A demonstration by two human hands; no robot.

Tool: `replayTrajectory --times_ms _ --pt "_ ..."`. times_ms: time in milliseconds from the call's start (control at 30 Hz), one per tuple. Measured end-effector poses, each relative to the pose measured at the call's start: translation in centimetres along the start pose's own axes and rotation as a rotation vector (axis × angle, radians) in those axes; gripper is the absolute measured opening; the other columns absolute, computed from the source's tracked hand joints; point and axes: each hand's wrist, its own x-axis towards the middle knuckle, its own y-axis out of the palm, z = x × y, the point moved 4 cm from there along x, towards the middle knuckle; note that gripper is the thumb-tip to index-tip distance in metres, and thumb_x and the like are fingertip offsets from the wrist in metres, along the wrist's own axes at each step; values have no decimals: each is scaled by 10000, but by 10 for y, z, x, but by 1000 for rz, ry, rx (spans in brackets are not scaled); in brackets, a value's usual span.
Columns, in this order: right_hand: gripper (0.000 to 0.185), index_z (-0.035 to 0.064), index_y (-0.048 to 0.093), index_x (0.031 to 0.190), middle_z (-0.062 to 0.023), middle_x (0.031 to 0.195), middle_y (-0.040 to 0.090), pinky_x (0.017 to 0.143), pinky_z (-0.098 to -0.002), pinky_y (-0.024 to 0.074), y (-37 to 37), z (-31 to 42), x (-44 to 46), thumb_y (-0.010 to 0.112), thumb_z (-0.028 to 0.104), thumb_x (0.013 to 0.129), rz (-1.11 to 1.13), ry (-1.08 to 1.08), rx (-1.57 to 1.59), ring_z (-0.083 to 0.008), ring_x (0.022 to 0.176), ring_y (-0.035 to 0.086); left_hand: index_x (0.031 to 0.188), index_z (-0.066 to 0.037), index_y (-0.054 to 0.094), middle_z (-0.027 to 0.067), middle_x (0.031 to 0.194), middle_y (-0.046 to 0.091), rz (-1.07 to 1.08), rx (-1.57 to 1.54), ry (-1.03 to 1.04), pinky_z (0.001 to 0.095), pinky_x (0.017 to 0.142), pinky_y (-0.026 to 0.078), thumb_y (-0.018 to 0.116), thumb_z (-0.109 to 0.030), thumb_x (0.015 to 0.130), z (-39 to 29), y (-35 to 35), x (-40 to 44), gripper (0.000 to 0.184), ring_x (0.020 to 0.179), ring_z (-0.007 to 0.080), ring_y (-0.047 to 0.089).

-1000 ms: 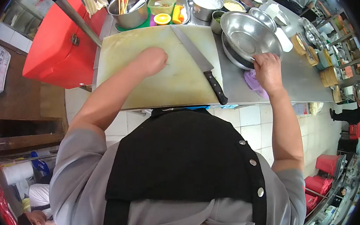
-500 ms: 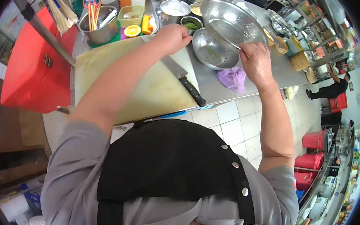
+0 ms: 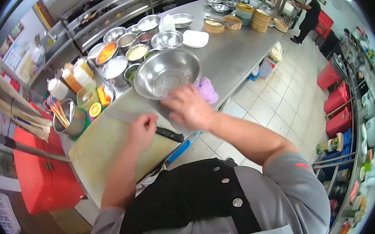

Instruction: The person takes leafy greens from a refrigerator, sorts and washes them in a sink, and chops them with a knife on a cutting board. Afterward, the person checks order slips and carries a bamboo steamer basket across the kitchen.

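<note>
My left hand (image 3: 142,130) is over the cutting board (image 3: 100,147), its fingers curled in beside the knife (image 3: 169,134); what they hold, if anything, is too small to make out. The knife lies on the board with its black handle towards the table edge. My right hand (image 3: 189,107), blurred by motion, has its fingers apart at the near rim of the perforated metal bowl (image 3: 167,73). A purple cloth (image 3: 207,91) lies just right of that bowl.
Beyond the bowl stand metal bowls of food (image 3: 136,53), squeeze bottles (image 3: 71,79) and a white dish (image 3: 195,39). A pot with chopsticks (image 3: 76,120) and a red cooler (image 3: 42,171) are at the left. Two people are farther back, one in black (image 3: 311,16).
The view has swung to the right. My left hand has come back from the lower metal bowl to the board. My right hand has let go of the perforated bowl, which now sits lower.
</note>
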Motion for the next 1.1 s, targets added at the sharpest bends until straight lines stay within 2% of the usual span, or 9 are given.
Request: replayTrajectory --times_ms 67,200,233,367,433,533,700,967,1100 --pt "319 139 675 1078 -82 1091 608 988 -476 408 -18 5 -37 715 223 772 -32 -7 244 -306 1103 553 904 17 666 9 745 636 87 -40 -29 254 628 464 609 -137 966 3 28 -13 176 686 66 567" --pt "194 134 699 964 -89 1013 640 858 -466 474 -20 -56 -181 698 247 806 323 197 172 -303 1031 594 885 -2 658 27 756 650 158 38 -30 256 659 478 606 -139 969 -61 93 -23 168 728 78 593" --pt "215 139 709 981 -104 983 652 832 -475 489 -9 -85 -236 675 277 820 542 261 79 -314 1005 607 888 -7 661 32 755 655 170 81 2 260 664 483 605 -140 969 -70 113 -20 165 735 85 601" --pt "237 116 739 846 -129 863 685 744 -483 533 -49 -153 -393 632 326 818 899 533 61 -362 856 666 1028 -22 676 108 1005 678 295 224 43 318 725 519 618 -142 950 -95 193 -1 154 860 180 660" --pt "288 110 742 809 -152 823 686 733 -487 533 -75 -168 -442 634 376 827 917 680 105 -371 819 664 1088 -31 668 121 1065 669 258 421 167 330 741 524 630 -139 938 -99 221 16 189 916 198 664" --pt "323 95 746 849 -161 884 711 771 -496 539 -113 -190 -477 608 387 861 951 837 151 -376 859 678 1121 -49 660 150 1064 667 243 265 42 377 802 522 660 -157 896 -111 255 42 250 956 263 663" --pt "261 114 721 909 -153 881 701 769 -481 541 -123 -246 -516 608 342 850 806 846 151 -379 871 667 1087 -45 672 136 1021 683 391 244 52 369 790 537 661 -171 893 -122 322 66 232 902 265 680" --pt "194 127 717 886 -127 857 686 760 -453 541 -141 -330 -458 597 277 860 562 853 267 -339 853 661 1043 -51 682 125 960 684 411 214 84 347 772 544 642 -195 899 -151 374 135 208 859 255 685" --pt "202 111 718 877 -137 880 692 759 -448 540 -164 -389 -470 593 269 862 635 959 139 -338 852 666 1038 -63 691 122 962 689 445 137 105 350 769 541 639 -204 901 -140 410 198 203 854 262 686"
